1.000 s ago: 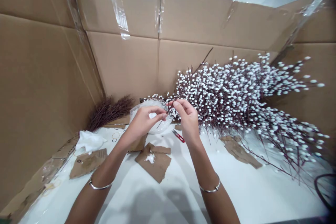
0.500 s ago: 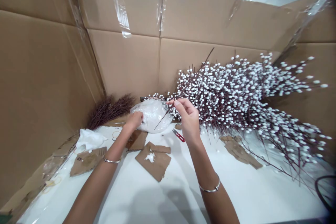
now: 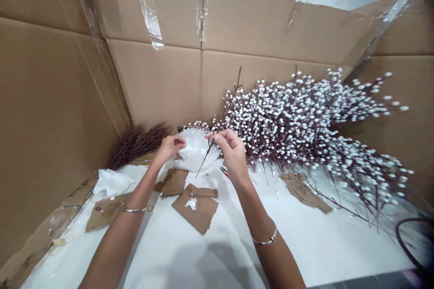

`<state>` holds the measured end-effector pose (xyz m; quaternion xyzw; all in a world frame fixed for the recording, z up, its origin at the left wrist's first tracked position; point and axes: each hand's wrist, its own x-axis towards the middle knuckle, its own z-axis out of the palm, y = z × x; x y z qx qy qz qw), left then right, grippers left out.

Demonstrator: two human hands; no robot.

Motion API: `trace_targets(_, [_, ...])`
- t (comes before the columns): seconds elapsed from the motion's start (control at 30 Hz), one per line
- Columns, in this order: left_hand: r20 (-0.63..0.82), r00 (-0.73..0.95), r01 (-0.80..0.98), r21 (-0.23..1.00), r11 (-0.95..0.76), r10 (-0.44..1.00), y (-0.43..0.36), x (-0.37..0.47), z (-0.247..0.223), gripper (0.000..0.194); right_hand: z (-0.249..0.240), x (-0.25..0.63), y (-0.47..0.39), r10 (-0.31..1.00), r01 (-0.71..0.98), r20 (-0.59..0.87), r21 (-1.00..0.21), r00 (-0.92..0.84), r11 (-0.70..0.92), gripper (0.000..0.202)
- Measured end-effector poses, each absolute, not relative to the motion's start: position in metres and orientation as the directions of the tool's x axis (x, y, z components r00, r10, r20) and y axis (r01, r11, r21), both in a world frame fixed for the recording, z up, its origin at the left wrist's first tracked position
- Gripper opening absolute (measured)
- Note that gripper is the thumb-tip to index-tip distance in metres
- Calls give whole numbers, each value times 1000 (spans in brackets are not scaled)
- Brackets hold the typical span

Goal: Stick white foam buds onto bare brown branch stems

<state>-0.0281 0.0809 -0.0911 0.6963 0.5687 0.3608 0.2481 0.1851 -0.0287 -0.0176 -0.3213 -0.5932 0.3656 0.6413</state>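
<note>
My right hand [image 3: 232, 151] pinches a thin dark brown twig [image 3: 205, 159] between thumb and fingers. The twig slants down and left in front of a clear plastic bag [image 3: 195, 146] of small white pieces. At the bag's left side is my left hand [image 3: 172, 146], its thumb and fingertips brought together; anything between them is too small to make out. Red-handled snips [image 3: 224, 171] lie on the table just left of my right wrist, partly hidden by it. Close by on the right is a large pile of dark branches with white buds [image 3: 285, 122].
Bare brown twigs [image 3: 135, 144] lie in the back left corner. Torn cardboard pieces [image 3: 200, 216] and a crumpled white wrapper [image 3: 111, 184] rest on the white table [image 3: 176, 257]. Tall cardboard walls [image 3: 152, 76] enclose the back and sides. A dark cable [image 3: 400, 239] curves at right.
My left hand has lifted slightly away from the bag, and its fingers have turned toward the twig. My right hand still holds the twig, now a little further left in view.
</note>
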Motion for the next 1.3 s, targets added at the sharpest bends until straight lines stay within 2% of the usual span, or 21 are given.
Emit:
trace_targets(0.1, [336,89,429,837,-341,938,57,-11,-56,35,-18,183,-29,854,-79,520,-851,-1,518,14])
trace_targets(0.17, [418,67,80,903,-423,906,36,2,-37,38,-19,183,-29,852,-86,523,-850,-14,520,15])
trace_targets(0.2, [440,63,-18,898,-440,896,26,8,-30,36,-19,182,-29,850,-90,526,-848,-22,522,15])
trace_targets(0.27, [468,43,-130,878,-460,883,10,18,-21,30,-20,182,-29,847,-85,531,-846,-31,527,15])
trace_targets(0.37, [486,21,-200,859,-472,874,-5,29,-16,23,-22,181,-28,843,-46,538,-843,-21,537,14])
trace_targets(0.77, [489,-4,-248,845,-475,872,-11,37,-16,20,-19,181,-30,821,12,571,-821,1,571,14])
trace_targets(0.9, [557,-23,-223,806,-548,830,-11,38,-18,18,-19,182,-29,821,15,571,-821,9,571,14])
trace_targets(1.1, [725,-105,-47,680,-732,680,-16,40,-16,3,-20,181,-31,815,7,579,-815,18,579,13])
trace_targets(1.3, [764,-83,-18,641,-767,640,-17,39,-15,2,-21,180,-30,800,-29,600,-799,15,600,11])
